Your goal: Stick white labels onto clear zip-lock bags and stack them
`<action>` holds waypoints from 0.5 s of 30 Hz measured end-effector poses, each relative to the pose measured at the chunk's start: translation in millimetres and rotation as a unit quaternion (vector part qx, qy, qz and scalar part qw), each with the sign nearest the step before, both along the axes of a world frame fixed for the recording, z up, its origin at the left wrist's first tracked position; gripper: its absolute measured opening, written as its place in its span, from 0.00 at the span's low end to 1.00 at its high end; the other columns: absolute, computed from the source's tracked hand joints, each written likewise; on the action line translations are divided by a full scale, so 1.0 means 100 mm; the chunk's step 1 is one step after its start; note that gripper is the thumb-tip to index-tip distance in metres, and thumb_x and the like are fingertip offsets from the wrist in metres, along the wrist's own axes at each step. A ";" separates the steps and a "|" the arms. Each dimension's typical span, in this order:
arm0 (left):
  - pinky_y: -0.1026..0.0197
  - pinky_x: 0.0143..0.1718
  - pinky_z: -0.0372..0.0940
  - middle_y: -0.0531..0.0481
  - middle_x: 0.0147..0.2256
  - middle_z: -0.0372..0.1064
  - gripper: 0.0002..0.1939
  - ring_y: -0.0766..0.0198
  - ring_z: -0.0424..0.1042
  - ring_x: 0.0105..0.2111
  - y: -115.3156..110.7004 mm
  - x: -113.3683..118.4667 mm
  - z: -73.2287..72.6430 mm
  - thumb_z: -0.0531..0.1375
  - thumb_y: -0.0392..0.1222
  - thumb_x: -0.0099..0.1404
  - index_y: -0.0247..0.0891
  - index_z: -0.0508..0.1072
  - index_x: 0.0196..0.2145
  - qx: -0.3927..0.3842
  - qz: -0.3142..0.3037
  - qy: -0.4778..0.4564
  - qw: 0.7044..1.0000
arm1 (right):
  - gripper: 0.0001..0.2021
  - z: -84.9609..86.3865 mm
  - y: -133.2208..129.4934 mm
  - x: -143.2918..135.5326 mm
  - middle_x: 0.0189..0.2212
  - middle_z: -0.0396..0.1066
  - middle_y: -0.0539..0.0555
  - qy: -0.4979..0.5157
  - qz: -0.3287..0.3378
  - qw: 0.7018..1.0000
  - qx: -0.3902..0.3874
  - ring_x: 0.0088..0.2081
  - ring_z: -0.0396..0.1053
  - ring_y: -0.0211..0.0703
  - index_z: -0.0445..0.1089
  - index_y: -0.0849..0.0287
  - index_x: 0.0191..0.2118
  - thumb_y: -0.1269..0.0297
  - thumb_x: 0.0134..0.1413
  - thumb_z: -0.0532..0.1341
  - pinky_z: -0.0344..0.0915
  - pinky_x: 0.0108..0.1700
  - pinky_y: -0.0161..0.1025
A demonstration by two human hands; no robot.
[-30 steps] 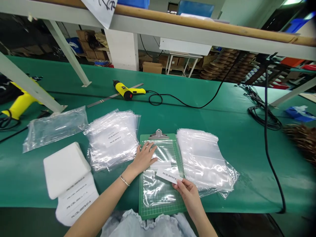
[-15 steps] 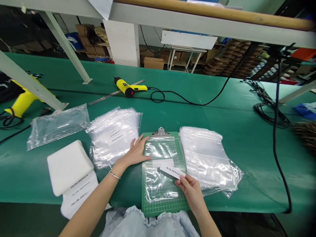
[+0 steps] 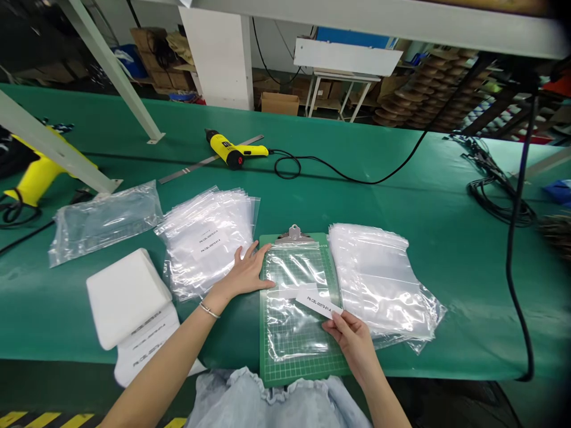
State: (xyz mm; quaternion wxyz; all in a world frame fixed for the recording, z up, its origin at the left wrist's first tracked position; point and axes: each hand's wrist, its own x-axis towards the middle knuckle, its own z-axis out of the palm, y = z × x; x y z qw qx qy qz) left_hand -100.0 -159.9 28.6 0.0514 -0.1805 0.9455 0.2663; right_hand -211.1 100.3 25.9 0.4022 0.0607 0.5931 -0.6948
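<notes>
Labelling step: right hand pinching label over bag on clipboard. Left hand flat, released, steadying bag's left edge. Next, probably: squaring label, pressing down smoothly.

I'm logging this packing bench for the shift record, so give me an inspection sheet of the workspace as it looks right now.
Surface: green table, covered with a smooth mat.
Job's things: green clipboard with a clear bag lying on it; white label over the bag.
Clutter: labelled bag stack to the left, plain bag stack to the right, white foam block on a label pile, two yellow heat guns, metal ruler.
Grippers: left hand flat at the clipboard's left edge; right hand pinches the label's end.
Cables: black cord from the heat gun; cable coil at right.
Surroundings: cardboard boxes and racks behind the bench.
</notes>
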 end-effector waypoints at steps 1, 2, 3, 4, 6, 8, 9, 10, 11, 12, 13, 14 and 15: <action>0.34 0.57 0.27 0.38 0.61 0.46 0.47 0.47 0.30 0.63 0.00 0.00 0.00 0.56 0.63 0.55 0.43 0.36 0.62 -0.002 0.001 0.000 1.000 | 0.16 0.00 0.00 -0.01 0.18 0.70 0.49 0.001 -0.001 1.000 0.002 0.24 0.68 0.35 0.76 0.63 0.31 0.58 0.33 0.72 0.70 0.36 0.32; 0.34 0.57 0.28 0.38 0.61 0.47 0.46 0.47 0.30 0.63 0.01 0.00 0.01 0.56 0.63 0.55 0.44 0.37 0.62 -0.003 0.002 -0.001 1.000 | 0.16 0.01 0.00 -0.02 0.18 0.70 0.49 0.001 -0.001 1.000 0.003 0.24 0.68 0.35 0.76 0.63 0.30 0.58 0.33 0.72 0.70 0.36 0.32; 0.33 0.57 0.28 0.39 0.61 0.48 0.46 0.47 0.30 0.63 0.01 -0.01 0.01 0.56 0.63 0.55 0.44 0.37 0.62 -0.005 0.002 -0.002 1.000 | 0.16 0.01 0.00 -0.02 0.17 0.70 0.49 0.002 -0.002 1.000 0.005 0.24 0.68 0.35 0.76 0.62 0.30 0.58 0.33 0.72 0.70 0.36 0.32; 0.33 0.57 0.28 0.39 0.60 0.50 0.46 0.47 0.31 0.63 0.01 -0.01 0.01 0.56 0.63 0.55 0.44 0.36 0.62 -0.006 0.002 -0.003 1.000 | 0.15 0.01 0.00 -0.03 0.17 0.70 0.49 0.002 -0.003 1.000 0.007 0.24 0.68 0.35 0.76 0.62 0.30 0.58 0.33 0.72 0.70 0.36 0.32; 0.33 0.57 0.28 0.38 0.57 0.55 0.46 0.47 0.31 0.63 0.02 -0.01 0.01 0.56 0.63 0.56 0.44 0.36 0.62 -0.011 0.002 -0.005 1.000 | 0.16 0.01 -0.01 -0.04 0.17 0.70 0.49 0.003 -0.003 1.000 0.010 0.23 0.68 0.35 0.76 0.63 0.30 0.58 0.33 0.72 0.70 0.36 0.33; 0.33 0.56 0.29 0.37 0.55 0.58 0.46 0.47 0.31 0.63 0.02 -0.01 0.01 0.56 0.62 0.56 0.42 0.36 0.62 -0.016 0.001 -0.007 1.000 | 0.16 0.01 -0.01 -0.04 0.18 0.71 0.50 0.005 -0.002 1.000 0.013 0.23 0.68 0.36 0.76 0.63 0.30 0.58 0.33 0.72 0.71 0.36 0.34; 0.33 0.56 0.29 0.37 0.55 0.59 0.47 0.46 0.32 0.63 0.02 -0.01 0.01 0.55 0.62 0.56 0.42 0.36 0.63 -0.019 -0.001 -0.008 1.000 | 0.16 0.01 -0.01 -0.04 0.18 0.71 0.50 0.006 -0.002 1.000 0.014 0.23 0.68 0.36 0.76 0.64 0.30 0.58 0.33 0.72 0.71 0.36 0.35; 0.33 0.56 0.29 0.36 0.55 0.58 0.47 0.46 0.32 0.63 0.02 -0.01 0.01 0.55 0.63 0.56 0.41 0.36 0.63 -0.022 -0.003 -0.009 1.000 | 0.17 0.00 -0.01 -0.03 0.18 0.71 0.50 0.007 -0.001 1.000 0.015 0.23 0.68 0.36 0.76 0.64 0.30 0.58 0.33 0.72 0.71 0.36 0.35; 0.32 0.56 0.29 0.36 0.57 0.56 0.47 0.45 0.32 0.63 0.02 -0.01 0.02 0.54 0.63 0.57 0.41 0.35 0.63 -0.026 -0.006 -0.011 1.000 | 0.17 0.00 -0.01 -0.03 0.18 0.71 0.51 0.008 -0.001 1.000 0.016 0.23 0.68 0.36 0.76 0.64 0.30 0.58 0.33 0.72 0.71 0.36 0.35; 0.32 0.56 0.29 0.37 0.59 0.52 0.46 0.44 0.32 0.63 0.02 -0.01 0.02 0.53 0.63 0.57 0.41 0.35 0.63 -0.029 -0.010 -0.013 0.999 | 0.17 0.00 -0.02 -0.03 0.18 0.71 0.51 0.009 -0.001 1.000 0.016 0.23 0.68 0.37 0.77 0.64 0.30 0.57 0.33 0.72 0.70 0.36 0.36; 0.32 0.56 0.29 0.39 0.61 0.47 0.45 0.43 0.32 0.63 0.02 -0.02 0.02 0.53 0.63 0.58 0.42 0.35 0.63 -0.033 -0.015 -0.015 0.999 | 0.17 0.00 -0.02 -0.03 0.18 0.71 0.51 0.009 -0.001 1.000 0.016 0.23 0.68 0.36 0.77 0.64 0.30 0.57 0.33 0.72 0.70 0.36 0.36; 0.32 0.56 0.28 0.41 0.63 0.42 0.45 0.42 0.32 0.62 0.02 -0.02 0.02 0.52 0.64 0.58 0.44 0.35 0.63 -0.037 -0.021 -0.018 0.999 | 0.17 -0.01 -0.02 -0.03 0.18 0.71 0.51 0.010 -0.001 1.000 0.017 0.23 0.68 0.36 0.77 0.64 0.30 0.57 0.32 0.72 0.70 0.36 0.36; 0.32 0.56 0.27 0.44 0.64 0.37 0.44 0.41 0.32 0.62 0.02 -0.02 0.02 0.52 0.64 0.58 0.46 0.37 0.63 -0.040 -0.028 -0.021 0.999 | 0.17 -0.01 -0.02 -0.03 0.18 0.71 0.51 0.010 -0.001 1.000 0.017 0.23 0.68 0.36 0.77 0.64 0.30 0.57 0.32 0.72 0.70 0.36 0.36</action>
